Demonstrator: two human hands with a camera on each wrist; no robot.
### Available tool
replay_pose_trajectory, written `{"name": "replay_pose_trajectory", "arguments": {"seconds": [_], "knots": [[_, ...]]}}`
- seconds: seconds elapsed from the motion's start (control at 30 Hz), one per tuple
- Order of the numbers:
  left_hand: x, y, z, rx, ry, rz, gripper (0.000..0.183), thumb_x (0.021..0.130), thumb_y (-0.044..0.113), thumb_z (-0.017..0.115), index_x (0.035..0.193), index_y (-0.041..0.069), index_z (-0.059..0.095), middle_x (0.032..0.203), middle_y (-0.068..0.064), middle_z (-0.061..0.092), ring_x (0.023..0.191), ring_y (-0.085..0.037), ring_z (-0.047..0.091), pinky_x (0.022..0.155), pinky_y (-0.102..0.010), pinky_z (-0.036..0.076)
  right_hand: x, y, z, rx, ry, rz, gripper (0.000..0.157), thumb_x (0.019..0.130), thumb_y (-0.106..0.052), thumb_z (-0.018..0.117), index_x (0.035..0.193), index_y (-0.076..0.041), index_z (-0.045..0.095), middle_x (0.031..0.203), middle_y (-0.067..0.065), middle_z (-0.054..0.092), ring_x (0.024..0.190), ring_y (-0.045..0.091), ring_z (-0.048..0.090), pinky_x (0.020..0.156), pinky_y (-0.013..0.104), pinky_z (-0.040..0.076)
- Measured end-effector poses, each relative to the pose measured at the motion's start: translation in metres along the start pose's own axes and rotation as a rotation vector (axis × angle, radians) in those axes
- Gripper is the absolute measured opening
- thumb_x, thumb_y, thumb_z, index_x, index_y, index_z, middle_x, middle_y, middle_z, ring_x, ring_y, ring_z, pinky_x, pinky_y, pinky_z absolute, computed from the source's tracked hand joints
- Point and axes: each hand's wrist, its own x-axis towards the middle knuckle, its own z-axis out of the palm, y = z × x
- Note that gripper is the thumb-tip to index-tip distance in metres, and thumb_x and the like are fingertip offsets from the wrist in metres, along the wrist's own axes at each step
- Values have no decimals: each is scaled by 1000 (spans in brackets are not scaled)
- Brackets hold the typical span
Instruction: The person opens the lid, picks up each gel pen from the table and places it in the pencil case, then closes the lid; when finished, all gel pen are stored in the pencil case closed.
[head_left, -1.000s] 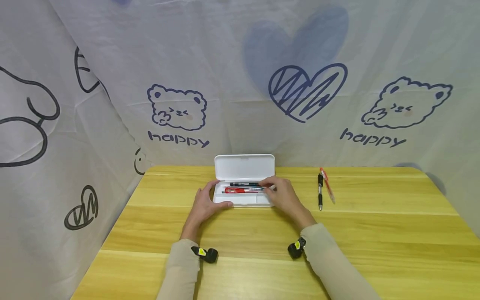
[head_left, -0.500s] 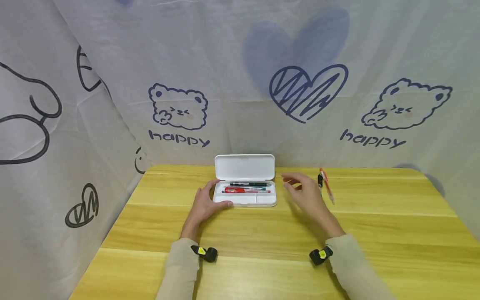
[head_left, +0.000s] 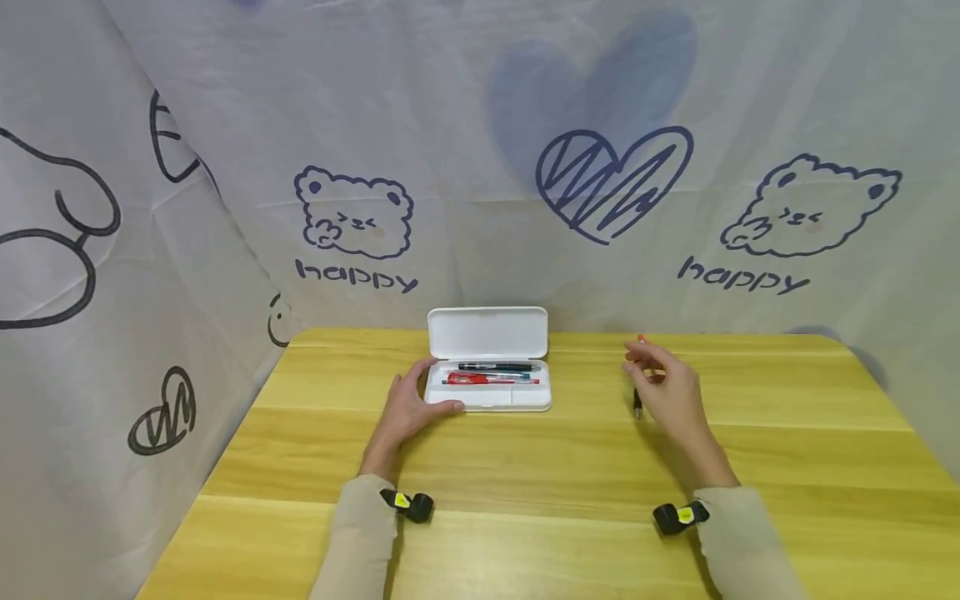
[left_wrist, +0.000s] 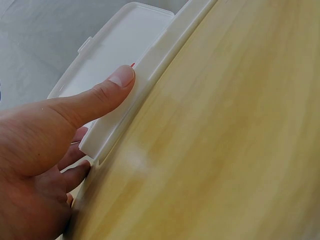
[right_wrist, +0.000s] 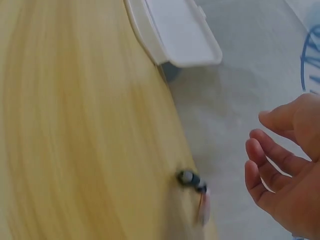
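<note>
A white pencil case point(head_left: 489, 398) stands with its lid raised at the back of the table. Inside it lie a red pen point(head_left: 468, 379), a black pen point(head_left: 495, 367) and a teal-tipped pen partly hidden between them. My left hand point(head_left: 408, 406) grips the case's left end, thumb on the front rim and fingers round the side. Over to the right, my right hand point(head_left: 671, 400) hovers above a second black pen point(head_left: 637, 406) and a red pen point(head_left: 641, 338), mostly covering both in the head view. Its fingers are loosely bent, with nothing between them in the right wrist view.
The yellow wooden table point(head_left: 487, 517) ends at a white cloth point(head_left: 480, 242) printed with hearts and bears, just behind the raised lid. A second cloth wall hangs at the left. Each wrist carries a small black camera.
My right hand has let go of a pen inside the case and moved right, over the two pens on the table. My left hand has stayed on the case.
</note>
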Motion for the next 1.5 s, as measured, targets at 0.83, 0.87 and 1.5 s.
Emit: {"name": "replay_pose_trajectory", "arguments": {"seconds": [0.83, 0.87, 1.5], "knots": [[0, 0, -1, 12, -7, 3, 96, 77, 39, 92, 154, 14, 41, 161, -17, 38, 153, -42, 19, 126, -57, 6, -10, 40, -22, -308, -77, 220, 24, 91, -4, 69, 111, 9, 71, 95, 21, 73, 85, 37, 69, 75, 53, 56], [0, 1, -1, 11, -7, 1, 96, 77, 38, 92, 154, 14, 42, 162, -16, 38, 153, -42, 19, 126, -57, 6, -10, 40, -22, -313, -62, 227, 22, 91, -4, 69, 109, 8, 72, 92, 20, 73, 83, 36, 69, 74, 52, 56], [0, 0, 0, 13, -10, -7, 96, 76, 38, 92, 154, 13, 41, 162, -17, 37, 153, -43, 18, 126, -59, 7, -10, 38, -15, -257, 104, 312, 14, 91, -11, 78, 101, -2, 80, 87, 14, 77, 76, 27, 70, 66, 30, 51]]}}
